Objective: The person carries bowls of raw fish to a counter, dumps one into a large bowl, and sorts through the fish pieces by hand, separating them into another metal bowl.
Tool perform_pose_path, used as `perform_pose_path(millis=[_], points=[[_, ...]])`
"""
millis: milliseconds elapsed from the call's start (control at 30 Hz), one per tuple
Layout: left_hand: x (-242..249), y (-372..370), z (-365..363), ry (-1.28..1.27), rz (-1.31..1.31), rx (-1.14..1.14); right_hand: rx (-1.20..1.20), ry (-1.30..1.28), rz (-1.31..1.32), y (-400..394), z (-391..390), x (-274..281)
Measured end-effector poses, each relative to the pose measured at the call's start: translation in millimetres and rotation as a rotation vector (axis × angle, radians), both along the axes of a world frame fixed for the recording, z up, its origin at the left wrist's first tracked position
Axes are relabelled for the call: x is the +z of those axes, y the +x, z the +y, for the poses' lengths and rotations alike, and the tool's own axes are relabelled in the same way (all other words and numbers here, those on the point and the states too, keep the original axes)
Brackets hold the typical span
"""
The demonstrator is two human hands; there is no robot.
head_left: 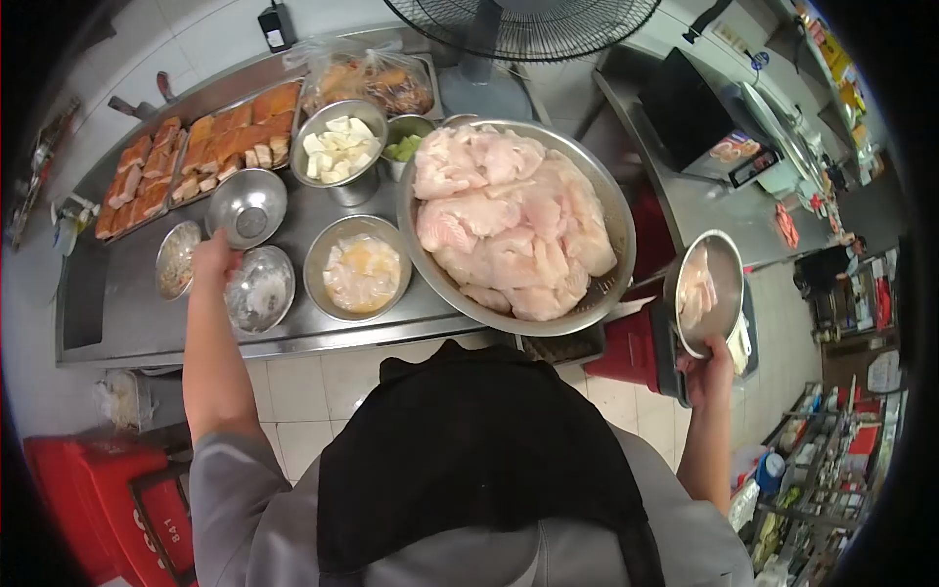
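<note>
- Head view: the steel table [323, 338] carries a big bowl [614, 210] heaped with raw fish, small bowls and trays of fried pieces [196, 152]; a fan [523, 24] stands behind.
- The body's black apron hides the table's near edge.
- Left hand [215, 259], arm stretched, rests on an empty bowl [250, 207]; its grip is unclear.
- Right hand [712, 364] clasps a fish-filled bowl [706, 292] off the table's right end.

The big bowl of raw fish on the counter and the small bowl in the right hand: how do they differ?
The big bowl is far wider, heaped with fillets, and rests on the counter. The small bowl holds only a few pieces and is held tilted by the right hand. Both are shiny metal.
</note>
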State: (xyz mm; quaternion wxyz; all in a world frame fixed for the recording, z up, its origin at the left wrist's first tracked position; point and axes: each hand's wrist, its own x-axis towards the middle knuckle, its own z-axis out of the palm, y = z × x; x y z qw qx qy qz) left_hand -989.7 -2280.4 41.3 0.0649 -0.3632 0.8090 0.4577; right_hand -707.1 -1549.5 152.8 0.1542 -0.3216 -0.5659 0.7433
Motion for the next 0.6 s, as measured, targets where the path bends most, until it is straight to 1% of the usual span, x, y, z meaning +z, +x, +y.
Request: perform_pose_path(millis=[100,133,167,200,233,267,300,333,367,400,433,467,500,567,600], points=[[-23.1,16.1,5.1,-0.823,0.696,-0.05,0.069,0.074,0.038,-10.9,-51.2,38.1],[8.4,38.4,40.4,-0.528,0.615,-0.14,0.1,0.053,-0.004,-16.6,-72.8,47.7],[55.8,70.1,94.5,-0.236,0.521,-0.218,0.138,0.032,-0.047,-23.1,-94.9,56.5],[74.8,91.2,124.3,-0.058,0.576,-0.306,0.182,0.01,-0.091,-26.4,-109.5,59.8],[89.4,109.1,147.3,0.119,0.633,-0.387,0.243,-0.026,-0.075,-30.8,-120.8,49.9],[102.2,127.8,166.2,0.498,0.627,-0.526,0.304,-0.063,-0.061,-35.1,-132.1,40.0],[109.8,145.2,182.5,0.881,0.611,-0.657,0.485,-0.107,-0.047,-42.0,-158.5,44.6],[112.2,160.5,198.1,1.106,0.574,-0.709,0.607,-0.101,-0.052,-48.2,-183.7,45.6],[113.0,174.6,209.4,1.333,0.531,-0.76,0.666,-0.036,-0.095,-52.1,-202.7,38.1],[107.2,187.4,217.4,1.345,0.566,-0.73,0.73,0.022,-0.115,-55.3,-222.1,33.1],[101.0,196.8,220.0,1.357,0.599,-0.7,0.936,0.102,-0.167,-61.7,-232.2,30.9],[107.0,202.3,214.2,1.303,0.396,-0.611,1.077,0.192,-0.258,-70.2,-247.0,43.6],[100.6,204.5,207.2,1.363,0.337,-0.531,1.214,0.284,-0.352,-80.6,-258.5,57.2],[80.4,205.9,188.3,1.48,0.212,-0.369,1.109,0.57,-0.184,-105.0,-262.9,55.7],[76.0,208.3,181.1,1.492,0.233,-0.325,1.052,0.71,-0.098,-119.7,-264.1,53.7]])
